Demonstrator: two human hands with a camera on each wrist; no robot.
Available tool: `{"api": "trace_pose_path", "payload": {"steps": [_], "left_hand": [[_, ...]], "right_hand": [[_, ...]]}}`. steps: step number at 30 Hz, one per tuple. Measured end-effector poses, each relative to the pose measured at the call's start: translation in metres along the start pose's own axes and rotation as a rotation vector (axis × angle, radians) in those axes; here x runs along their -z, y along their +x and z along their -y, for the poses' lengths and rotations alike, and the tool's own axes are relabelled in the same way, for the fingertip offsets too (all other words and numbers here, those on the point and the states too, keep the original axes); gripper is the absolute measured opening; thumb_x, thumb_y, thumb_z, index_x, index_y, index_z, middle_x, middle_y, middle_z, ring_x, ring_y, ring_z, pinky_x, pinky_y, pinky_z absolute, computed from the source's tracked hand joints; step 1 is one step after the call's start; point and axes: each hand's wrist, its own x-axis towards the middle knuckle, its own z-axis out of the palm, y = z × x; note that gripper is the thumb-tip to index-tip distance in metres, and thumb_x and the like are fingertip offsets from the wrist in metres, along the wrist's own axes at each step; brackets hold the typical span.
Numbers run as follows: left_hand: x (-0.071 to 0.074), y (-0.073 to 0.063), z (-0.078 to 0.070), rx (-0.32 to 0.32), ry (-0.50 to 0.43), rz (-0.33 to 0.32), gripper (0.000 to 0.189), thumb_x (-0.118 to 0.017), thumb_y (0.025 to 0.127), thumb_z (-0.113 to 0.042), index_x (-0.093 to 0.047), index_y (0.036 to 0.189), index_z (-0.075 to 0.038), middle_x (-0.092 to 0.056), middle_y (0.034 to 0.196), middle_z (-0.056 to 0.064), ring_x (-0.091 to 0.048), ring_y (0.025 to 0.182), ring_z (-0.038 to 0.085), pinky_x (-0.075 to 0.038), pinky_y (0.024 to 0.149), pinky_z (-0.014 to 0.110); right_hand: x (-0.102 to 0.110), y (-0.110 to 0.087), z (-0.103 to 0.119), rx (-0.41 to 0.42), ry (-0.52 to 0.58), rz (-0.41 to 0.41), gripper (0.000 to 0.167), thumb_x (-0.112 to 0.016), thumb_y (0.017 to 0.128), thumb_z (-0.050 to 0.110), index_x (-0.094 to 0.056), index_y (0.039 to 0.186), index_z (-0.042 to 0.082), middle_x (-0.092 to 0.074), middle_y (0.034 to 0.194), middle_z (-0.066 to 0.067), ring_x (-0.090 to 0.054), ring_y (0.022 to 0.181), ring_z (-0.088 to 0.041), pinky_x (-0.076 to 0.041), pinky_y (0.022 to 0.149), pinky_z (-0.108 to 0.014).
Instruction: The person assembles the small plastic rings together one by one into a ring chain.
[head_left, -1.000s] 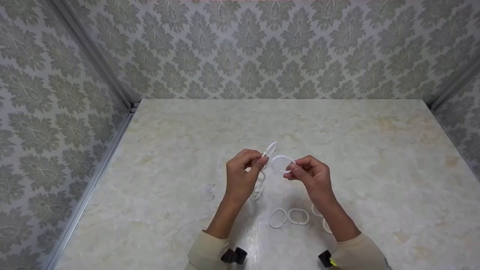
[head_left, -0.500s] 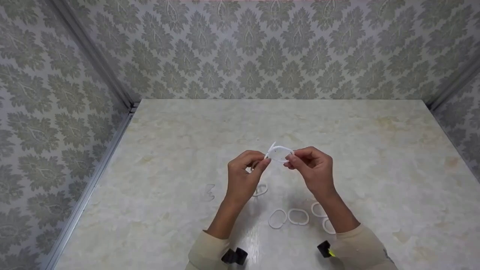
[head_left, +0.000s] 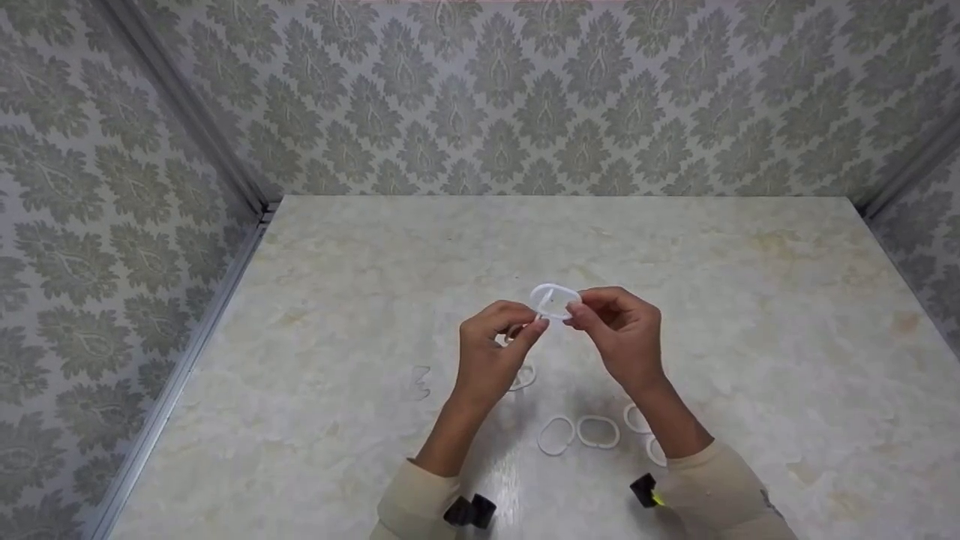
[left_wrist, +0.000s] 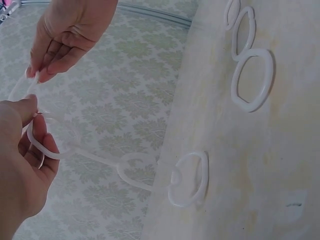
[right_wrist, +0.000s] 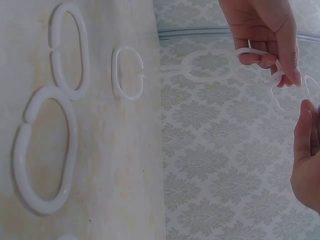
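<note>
My left hand [head_left: 491,352] pinches the top link of a hanging chain of white plastic oval links between thumb and fingers. From there the chain [left_wrist: 95,157] runs down to a bottom link [left_wrist: 204,175] at the tabletop. My right hand [head_left: 626,334] pinches another white oval link [head_left: 551,286] by its right side, right at the left fingertips. Seen from the head, this link overlaps the one in the left hand; fingers partly hide where they meet.
Loose white links lie nearer the body: one link [head_left: 539,437], another link [head_left: 598,448] beside it, and others partly behind the right forearm. Small gaps show in some rims. A thin clear jagged piece [head_left: 421,382] lies left of the left hand. Patterned walls [head_left: 502,75] border the table [head_left: 337,262].
My right hand has moved up and to the left, bringing its link from apart to overlapping the link in the left hand. The left hand has shifted only slightly.
</note>
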Motion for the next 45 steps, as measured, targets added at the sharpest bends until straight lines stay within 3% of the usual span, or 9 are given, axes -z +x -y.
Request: {"api": "trace_pose_path", "payload": {"steps": [23,38,45], "left_hand": [[0.0008,-0.0001,0.0009,-0.007,0.025,0.033,0.009,-0.077,0.090,-0.015,-0.080,0.089,-0.006,-0.075,0.086,0.008,-0.057,0.074,0.006,-0.050,0.068,0.018],[0.0002,-0.0017,-0.0006,0.003,-0.006,0.051,0.011,-0.077,0.090,-0.015,-0.080,0.092,-0.004,-0.075,0.087,0.008,-0.055,0.073,0.007,-0.047,0.068,0.019],[0.0010,-0.0037,0.0014,0.003,-0.003,0.047,0.009,-0.076,0.091,-0.014,-0.079,0.090,-0.006,-0.073,0.085,0.009,-0.053,0.073,0.005,-0.047,0.067,0.019]], "right_hand": [[-0.0003,0.0028,-0.0050,0.019,-0.006,-0.018,0.017,-0.071,0.087,-0.010,-0.065,0.097,-0.021,-0.073,0.082,0.015,-0.071,0.070,0.000,-0.058,0.065,-0.018],[-0.0035,0.0018,-0.0063,-0.012,-0.059,-0.023,0.015,-0.072,0.086,-0.009,-0.068,0.097,-0.018,-0.073,0.082,0.016,-0.072,0.070,-0.001,-0.059,0.065,-0.018],[0.0022,0.0028,-0.0080,-0.050,-0.023,-0.052,0.017,-0.071,0.088,-0.009,-0.065,0.100,-0.021,-0.073,0.081,0.013,-0.071,0.069,-0.002,-0.059,0.066,-0.019]]}}
